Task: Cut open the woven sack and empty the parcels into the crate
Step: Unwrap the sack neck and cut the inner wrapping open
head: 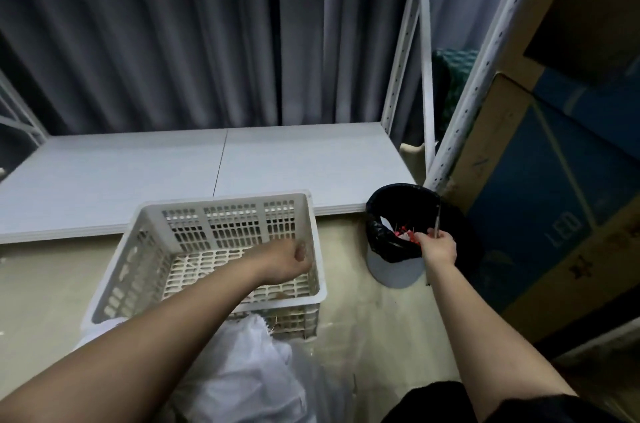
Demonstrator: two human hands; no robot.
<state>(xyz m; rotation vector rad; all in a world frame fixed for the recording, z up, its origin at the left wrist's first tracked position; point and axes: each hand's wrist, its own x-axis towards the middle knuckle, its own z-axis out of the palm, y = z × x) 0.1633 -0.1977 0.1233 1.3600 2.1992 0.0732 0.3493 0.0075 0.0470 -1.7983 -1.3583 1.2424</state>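
My left hand, fingers loosely curled and holding nothing, hangs over the white crate on the floor. My right hand grips a thin blade above the black-lined bin. The woven sack lies just before the crate.

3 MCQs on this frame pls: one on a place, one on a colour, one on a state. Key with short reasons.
1. Where does the bin stand relative to the crate?
A. to its right on the floor
B. inside it
C. on the shelf board

2. What colour is the bin's liner?
A. white
B. black
C. blue

3. What is the right hand doing?
A. hanging open
B. resting flat on the crate
C. gripping a thin blade-like tool above the bin

Key: 1 A, the bin sits on the floor beside the crate; 2 B, black plastic folds over the rim; 3 C, fingers curl round the tool.
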